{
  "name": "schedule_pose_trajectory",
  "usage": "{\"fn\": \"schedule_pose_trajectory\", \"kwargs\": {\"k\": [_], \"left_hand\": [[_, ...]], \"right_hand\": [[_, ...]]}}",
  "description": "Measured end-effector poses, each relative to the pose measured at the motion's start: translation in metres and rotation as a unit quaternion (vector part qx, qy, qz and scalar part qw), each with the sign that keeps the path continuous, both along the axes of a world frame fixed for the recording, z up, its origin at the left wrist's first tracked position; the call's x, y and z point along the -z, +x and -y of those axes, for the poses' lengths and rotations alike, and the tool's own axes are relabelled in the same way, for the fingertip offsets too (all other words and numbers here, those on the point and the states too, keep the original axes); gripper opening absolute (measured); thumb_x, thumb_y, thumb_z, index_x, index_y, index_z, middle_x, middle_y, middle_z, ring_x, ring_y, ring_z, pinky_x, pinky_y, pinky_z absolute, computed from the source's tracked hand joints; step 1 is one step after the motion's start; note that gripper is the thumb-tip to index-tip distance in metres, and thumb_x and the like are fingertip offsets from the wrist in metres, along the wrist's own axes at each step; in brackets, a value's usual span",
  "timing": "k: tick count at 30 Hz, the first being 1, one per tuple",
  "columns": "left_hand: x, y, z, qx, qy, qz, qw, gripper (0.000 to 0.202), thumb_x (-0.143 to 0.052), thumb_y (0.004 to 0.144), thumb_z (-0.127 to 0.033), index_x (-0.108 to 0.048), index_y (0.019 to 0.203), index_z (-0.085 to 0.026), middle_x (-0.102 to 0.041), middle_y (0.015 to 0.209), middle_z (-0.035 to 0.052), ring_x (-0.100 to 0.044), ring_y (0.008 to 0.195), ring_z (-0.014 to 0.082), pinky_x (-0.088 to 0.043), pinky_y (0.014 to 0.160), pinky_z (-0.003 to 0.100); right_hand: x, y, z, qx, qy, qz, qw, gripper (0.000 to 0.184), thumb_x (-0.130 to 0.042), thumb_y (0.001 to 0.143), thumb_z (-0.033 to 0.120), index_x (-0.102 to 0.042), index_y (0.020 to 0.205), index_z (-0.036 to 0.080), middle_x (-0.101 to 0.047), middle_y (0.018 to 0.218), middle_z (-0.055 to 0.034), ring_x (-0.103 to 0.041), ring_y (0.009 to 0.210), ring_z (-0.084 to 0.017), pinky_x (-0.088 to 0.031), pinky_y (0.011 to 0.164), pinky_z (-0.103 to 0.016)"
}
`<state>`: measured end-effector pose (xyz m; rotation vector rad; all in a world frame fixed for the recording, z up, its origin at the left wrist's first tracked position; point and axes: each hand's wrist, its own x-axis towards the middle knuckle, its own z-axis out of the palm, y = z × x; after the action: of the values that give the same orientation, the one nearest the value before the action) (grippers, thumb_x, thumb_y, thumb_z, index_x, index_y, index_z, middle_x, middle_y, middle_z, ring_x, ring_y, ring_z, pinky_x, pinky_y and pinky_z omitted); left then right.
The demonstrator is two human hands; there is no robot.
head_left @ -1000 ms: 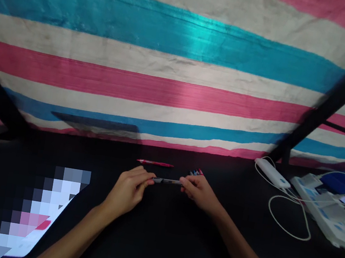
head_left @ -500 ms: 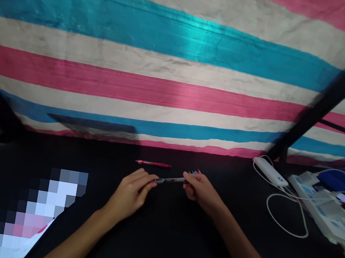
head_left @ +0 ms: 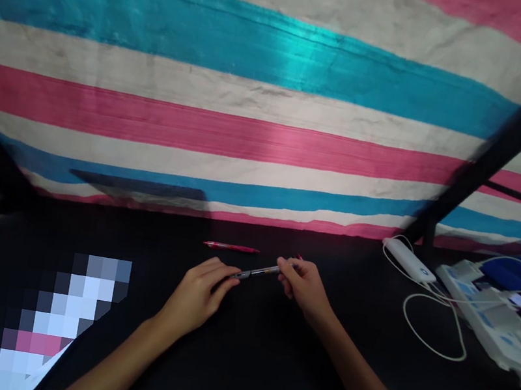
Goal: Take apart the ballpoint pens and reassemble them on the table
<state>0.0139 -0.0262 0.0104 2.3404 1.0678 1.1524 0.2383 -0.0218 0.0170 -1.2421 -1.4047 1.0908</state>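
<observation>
A slim dark pen (head_left: 258, 271) is held between both hands above a black table (head_left: 236, 349). My left hand (head_left: 198, 294) pinches its left end with thumb and fingertips. My right hand (head_left: 305, 288) grips its right end, which sits higher than the left. A red pen (head_left: 231, 247) lies flat on the table just beyond the hands. A bunch of coloured pens lies behind my right hand and is almost fully hidden by it.
A striped pink, blue and white cloth (head_left: 257, 89) hangs behind the table. At the right lie a white power strip (head_left: 488, 317), a white adapter (head_left: 409, 261) and looping white cables (head_left: 437, 328). A blurred-out flat object (head_left: 54, 314) lies at the lower left.
The dark pen has gone from level to tilted, right end raised. My right hand has shifted slightly up and now covers the coloured pens behind it.
</observation>
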Motion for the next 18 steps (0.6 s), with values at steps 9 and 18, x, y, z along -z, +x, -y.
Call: {"fn": "schedule_pose_trajectory", "kwargs": {"k": [9, 18], "left_hand": [[-0.001, 0.005, 0.004, 0.028, -0.031, -0.009, 0.999, 0.016, -0.058, 0.086, -0.026, -0.066, 0.098, -0.020, -0.067, 0.085, 0.0058, -0.059, 0.077, 0.0180, -0.047, 0.072, 0.030], [-0.002, 0.006, 0.007, 0.058, -0.042, -0.083, 0.994, 0.018, -0.053, 0.088, -0.028, -0.066, 0.098, -0.020, -0.064, 0.080, 0.0053, -0.057, 0.079, 0.0187, -0.045, 0.070, 0.030]], "right_hand": [[-0.001, -0.006, -0.001, 0.028, -0.011, -0.148, 0.989, 0.033, -0.064, 0.077, 0.048, -0.064, 0.084, 0.016, -0.060, 0.074, -0.0047, -0.055, 0.066, -0.015, -0.044, 0.049, -0.024], [-0.009, 0.025, -0.011, 0.012, -0.071, -0.381, 0.922, 0.027, -0.045, 0.084, 0.048, -0.047, 0.074, 0.023, -0.039, 0.057, 0.0038, -0.042, 0.050, -0.013, -0.045, 0.057, -0.030]]}}
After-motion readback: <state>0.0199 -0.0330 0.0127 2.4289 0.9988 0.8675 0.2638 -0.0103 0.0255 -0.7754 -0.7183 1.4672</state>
